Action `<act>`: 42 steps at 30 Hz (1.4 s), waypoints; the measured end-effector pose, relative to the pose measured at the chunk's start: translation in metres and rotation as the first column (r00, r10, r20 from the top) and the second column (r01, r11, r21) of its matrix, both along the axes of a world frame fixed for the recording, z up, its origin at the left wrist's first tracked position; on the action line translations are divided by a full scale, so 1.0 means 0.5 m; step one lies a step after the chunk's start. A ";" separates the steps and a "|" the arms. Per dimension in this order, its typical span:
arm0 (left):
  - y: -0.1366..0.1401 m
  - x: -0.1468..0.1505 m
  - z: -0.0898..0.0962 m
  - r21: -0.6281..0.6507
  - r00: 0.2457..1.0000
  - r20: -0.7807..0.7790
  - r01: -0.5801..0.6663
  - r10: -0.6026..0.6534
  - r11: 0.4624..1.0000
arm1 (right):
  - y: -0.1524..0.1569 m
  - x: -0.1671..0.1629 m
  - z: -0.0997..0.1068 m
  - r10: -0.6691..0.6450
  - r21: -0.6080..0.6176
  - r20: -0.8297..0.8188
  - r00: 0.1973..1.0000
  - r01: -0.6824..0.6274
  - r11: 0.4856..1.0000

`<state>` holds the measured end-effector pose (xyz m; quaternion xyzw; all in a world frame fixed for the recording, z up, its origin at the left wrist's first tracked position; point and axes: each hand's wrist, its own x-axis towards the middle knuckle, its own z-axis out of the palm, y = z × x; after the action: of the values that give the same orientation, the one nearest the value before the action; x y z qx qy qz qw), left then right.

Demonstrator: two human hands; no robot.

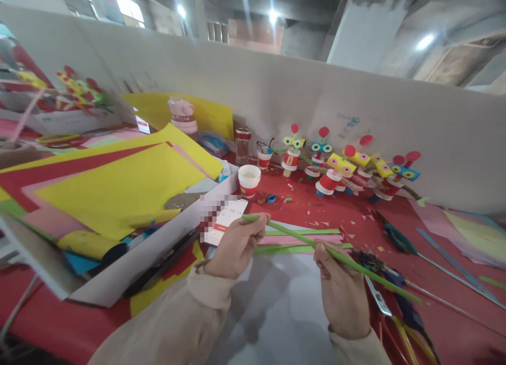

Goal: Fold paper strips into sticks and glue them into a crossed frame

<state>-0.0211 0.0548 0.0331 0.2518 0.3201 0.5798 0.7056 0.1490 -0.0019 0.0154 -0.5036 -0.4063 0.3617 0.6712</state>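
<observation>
A long narrow green paper strip (292, 232) stretches between my hands, slanting down to the right. My left hand (239, 244) pinches it close to its left end. Further along, my right hand (342, 286) grips it between thumb and fingers, and the free end runs on past that hand. Below and behind it, more green and pink paper strips (304, 239) lie side by side on a pale sheet (276, 302). A lit phone (225, 223) rests just behind my left hand.
Scissors (379, 296) and pliers (395, 233) lie at the right. A white box (158, 249) holding coloured paper (126, 186) stands left. Paper-cup figures (328, 180) line the back partition (276, 86), near a paper cup (249, 178) and a jar (242, 144).
</observation>
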 end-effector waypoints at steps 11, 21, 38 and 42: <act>0.027 -0.036 0.011 -0.066 0.954 0.278 -0.094 0.109 0.993 | -0.006 -0.002 0.034 -0.124 0.031 -0.210 0.970 0.133 0.991; -0.028 0.038 -0.013 -0.012 0.992 -0.007 0.125 -0.125 0.992 | -0.001 -0.025 -0.008 0.060 -0.099 -0.269 0.961 -0.089 0.991; -0.013 0.011 -0.008 0.412 0.957 -0.279 0.045 0.080 0.910 | -0.004 -0.021 0.026 0.171 -0.088 -0.500 0.849 -0.247 0.965; -0.051 0.034 -0.016 0.620 0.791 -0.610 0.446 0.040 0.646 | 0.000 -0.021 0.021 0.117 -0.090 -0.552 0.825 -0.199 0.976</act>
<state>-0.0041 0.0294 0.0253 0.7126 0.2222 0.4661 0.4749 0.1387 -0.0019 0.0261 -0.3917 -0.2126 0.5722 0.6885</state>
